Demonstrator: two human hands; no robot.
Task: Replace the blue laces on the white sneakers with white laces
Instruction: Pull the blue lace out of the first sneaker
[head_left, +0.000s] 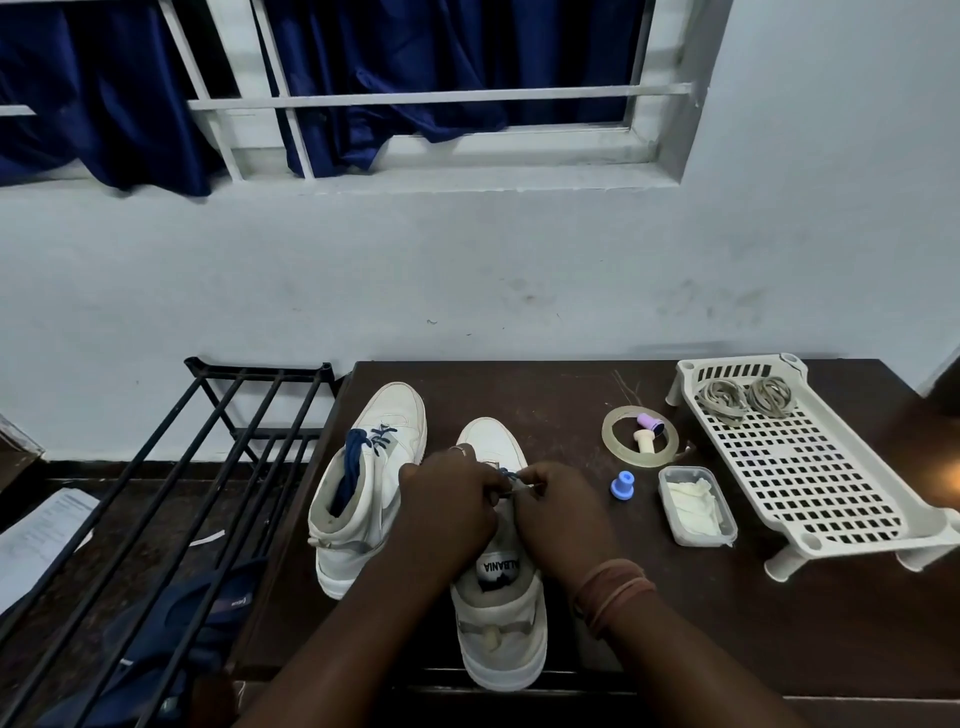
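Left hand (447, 499) and right hand (558, 506) pinching blue lace (508, 475) over near sneaker (501, 623)

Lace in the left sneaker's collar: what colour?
Dark blue lace, in the head view.

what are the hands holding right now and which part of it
Both the left hand and the right hand pinch the blue lace of the right-side sneaker, over its eyelets; which stretch of lace cannot be told.

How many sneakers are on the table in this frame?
2. The left sneaker stands alone with its blue lace still in. The right sneaker sits nearer, under both hands, left hand and right hand. None seems hidden.
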